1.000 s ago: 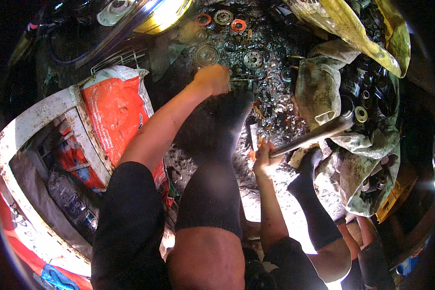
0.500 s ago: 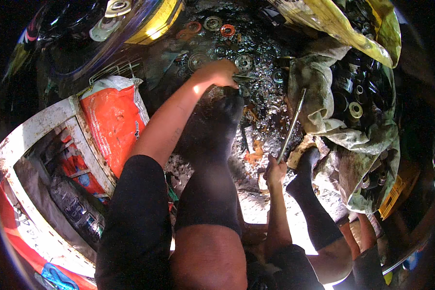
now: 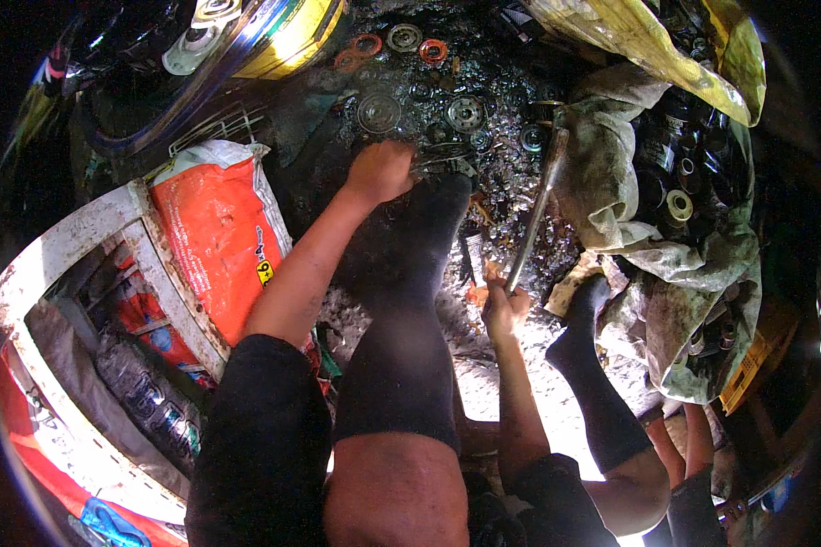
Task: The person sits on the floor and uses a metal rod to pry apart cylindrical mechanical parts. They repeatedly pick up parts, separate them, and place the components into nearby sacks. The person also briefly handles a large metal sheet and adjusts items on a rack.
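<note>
Rod (image 3: 535,214) smooth metal, semi-gloss; sack (image 3: 602,178) v. rough matt cloth; red bag (image 3: 212,242) glossy plas

long grey bar (image 3: 536,214) | slanted, far end rightward (near end in right hand (image 3: 505,312)) | thin metal piece (image 3: 442,147) | left hand (image 3: 381,171)

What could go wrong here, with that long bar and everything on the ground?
The long bar in the right hand, if swung off line, might hit the left hand or the dark-socked foot beside it. The ground looks wet and littered, so footing could be slippery.
</note>
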`<state>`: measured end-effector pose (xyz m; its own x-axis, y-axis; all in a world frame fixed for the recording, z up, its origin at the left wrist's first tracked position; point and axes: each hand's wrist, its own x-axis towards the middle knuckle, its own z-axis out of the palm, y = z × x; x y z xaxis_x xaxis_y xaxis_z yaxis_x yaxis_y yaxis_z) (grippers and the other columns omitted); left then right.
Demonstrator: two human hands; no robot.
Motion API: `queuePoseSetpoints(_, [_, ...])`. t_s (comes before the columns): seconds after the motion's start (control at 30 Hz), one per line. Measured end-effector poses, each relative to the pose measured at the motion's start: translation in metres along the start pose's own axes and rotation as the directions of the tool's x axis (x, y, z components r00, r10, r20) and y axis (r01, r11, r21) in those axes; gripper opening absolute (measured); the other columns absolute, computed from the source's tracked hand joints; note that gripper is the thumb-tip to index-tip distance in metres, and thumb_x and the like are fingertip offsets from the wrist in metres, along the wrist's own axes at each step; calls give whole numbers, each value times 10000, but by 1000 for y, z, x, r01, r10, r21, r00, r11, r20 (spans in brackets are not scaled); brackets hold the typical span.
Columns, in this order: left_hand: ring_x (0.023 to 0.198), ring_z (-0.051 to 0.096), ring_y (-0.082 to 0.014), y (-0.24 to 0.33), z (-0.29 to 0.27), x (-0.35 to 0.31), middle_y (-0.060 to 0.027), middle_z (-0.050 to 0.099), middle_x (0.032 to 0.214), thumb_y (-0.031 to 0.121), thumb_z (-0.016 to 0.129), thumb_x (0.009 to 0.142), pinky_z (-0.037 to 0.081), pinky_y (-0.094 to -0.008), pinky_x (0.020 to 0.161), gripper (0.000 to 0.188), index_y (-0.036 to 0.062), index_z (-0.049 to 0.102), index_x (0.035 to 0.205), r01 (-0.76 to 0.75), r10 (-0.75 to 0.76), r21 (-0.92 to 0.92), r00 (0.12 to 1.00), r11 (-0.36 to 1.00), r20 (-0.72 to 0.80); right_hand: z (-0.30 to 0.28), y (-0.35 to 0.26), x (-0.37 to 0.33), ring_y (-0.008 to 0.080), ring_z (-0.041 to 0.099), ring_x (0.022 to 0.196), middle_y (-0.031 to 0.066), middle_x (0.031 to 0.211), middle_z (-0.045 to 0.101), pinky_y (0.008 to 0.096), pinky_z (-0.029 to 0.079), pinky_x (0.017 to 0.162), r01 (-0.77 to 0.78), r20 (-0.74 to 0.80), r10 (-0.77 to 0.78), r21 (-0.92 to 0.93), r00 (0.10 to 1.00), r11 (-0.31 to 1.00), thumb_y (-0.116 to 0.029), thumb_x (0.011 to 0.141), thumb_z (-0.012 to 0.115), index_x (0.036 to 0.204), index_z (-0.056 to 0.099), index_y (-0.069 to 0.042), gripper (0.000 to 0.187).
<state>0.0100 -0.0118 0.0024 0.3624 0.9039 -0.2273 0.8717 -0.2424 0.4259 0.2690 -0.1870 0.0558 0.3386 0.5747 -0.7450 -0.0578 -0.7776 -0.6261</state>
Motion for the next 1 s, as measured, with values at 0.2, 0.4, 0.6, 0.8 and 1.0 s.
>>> queuePoseSetpoints(0.2, [771,666,-414,5,4,5,-234,670,805,192,660,696,544,-504,701,222,-3,681,800,229,-230,24,962,973,150,15,-35,-16,50,385,454,-45,541,450,245,258,421,205,64,-208,46,976,978,-191,928,631,687,567,-30,298])
queuePoseSetpoints(0.4, [779,662,-437,5,-14,10,-270,661,824,195,636,698,544,-514,716,265,-49,652,799,80,-75,-12,972,997,223,16,-28,10,263,530,534,150,556,547,406,427,544,203,126,-159,-594,979,778,-294,887,663,758,609,63,384])
queuePoseSetpoints(0.6, [746,664,-432,1,-4,12,-253,660,779,190,635,688,551,-502,690,239,-31,646,779,86,-82,-6,972,996,218,16,-3,21,80,411,403,0,501,477,231,302,403,170,-202,-179,-61,963,984,-184,878,645,742,608,-18,218])
queuePoseSetpoints(0.8, [734,671,-423,4,-20,12,-238,665,759,186,626,687,554,-500,673,237,-11,677,809,144,-159,75,948,987,275,11,-31,25,263,558,529,202,625,604,420,431,549,160,165,-70,-635,984,756,-293,859,637,715,619,70,391])
queuePoseSetpoints(1.0, [852,690,-403,28,-54,21,-247,689,855,170,611,743,564,-458,745,215,-3,714,821,240,-284,187,922,952,261,-23,-25,51,235,532,528,130,541,525,391,412,548,45,-84,-103,-522,991,852,-350,788,690,645,565,46,440])
